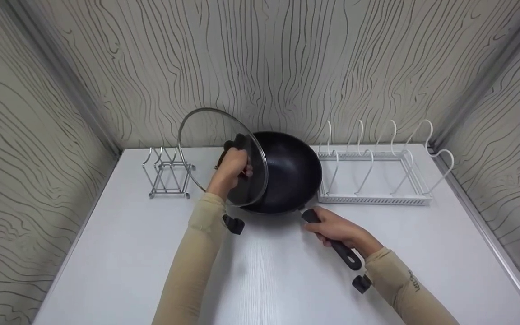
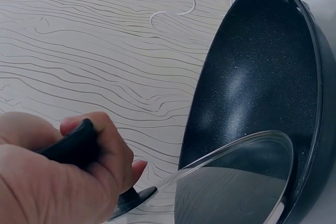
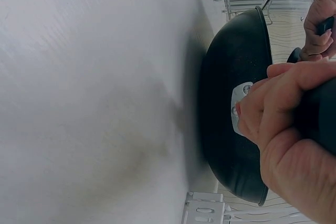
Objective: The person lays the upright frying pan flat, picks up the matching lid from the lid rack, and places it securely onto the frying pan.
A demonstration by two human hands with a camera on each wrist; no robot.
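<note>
A dark wok [image 1: 287, 174] stands on the white table at the back wall, its long black handle [image 1: 345, 255] pointing toward the front right. My right hand [image 1: 334, 225] grips that handle near the wok, and its fingers wrap round it in the right wrist view [image 3: 283, 114]. With my left hand [image 1: 233, 167] I hold the black knob of a glass lid [image 1: 206, 128]. The lid is tilted, its metal rim overlapping the left part of the wok. In the left wrist view the lid's lower edge [image 2: 291, 156] shows over the wok's inside [image 2: 252, 77].
To the left stands a small chrome wire rack [image 1: 169, 178]. A white rack [image 1: 377, 198] with several upright curved hoops sits right of the wok, close beside it. Wood-grain panels [image 1: 287, 58] close off the back and both sides of the table [image 1: 260, 271].
</note>
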